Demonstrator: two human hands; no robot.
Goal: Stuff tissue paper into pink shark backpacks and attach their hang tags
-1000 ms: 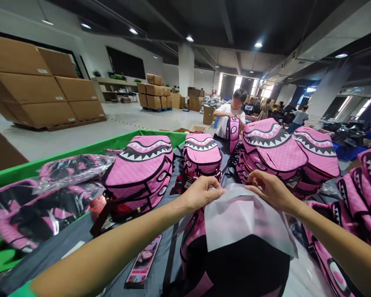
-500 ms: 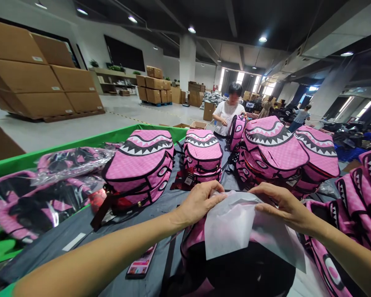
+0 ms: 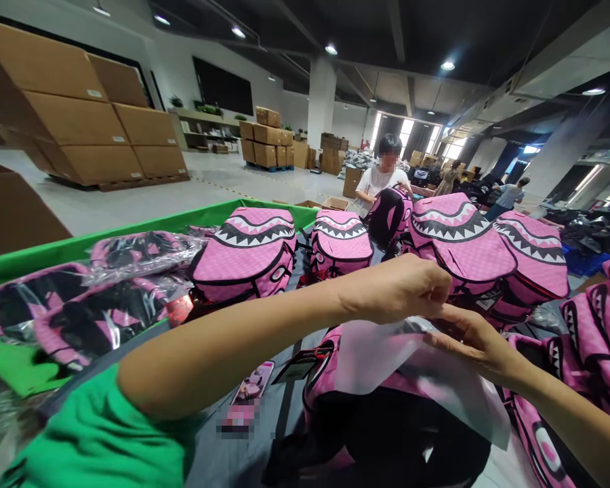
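Observation:
A pink and black backpack (image 3: 411, 434) lies in front of me with its black side toward me. White translucent tissue paper (image 3: 371, 356) drapes over its upper part. My left hand (image 3: 409, 288) is closed just above the paper, its fingers curled beside my right fingers; what they hold is hidden. My right hand (image 3: 475, 339) pinches the paper near its top edge. From the backpack's left side a dark hang tag (image 3: 297, 366) sticks out on a red piece.
Several pink shark-mouth backpacks (image 3: 249, 251) stand across the table. Plastic-wrapped backpacks (image 3: 106, 305) lie at left by a green edge (image 3: 132, 224). A phone (image 3: 247, 396) lies left of my backpack. More pink bags (image 3: 597, 325) lean at right. Another person (image 3: 383, 176) handles a backpack opposite.
My left hand has moved right and up from the paper's left part to beside my right hand. The hang tag has come into view. The person opposite has turned their backpack.

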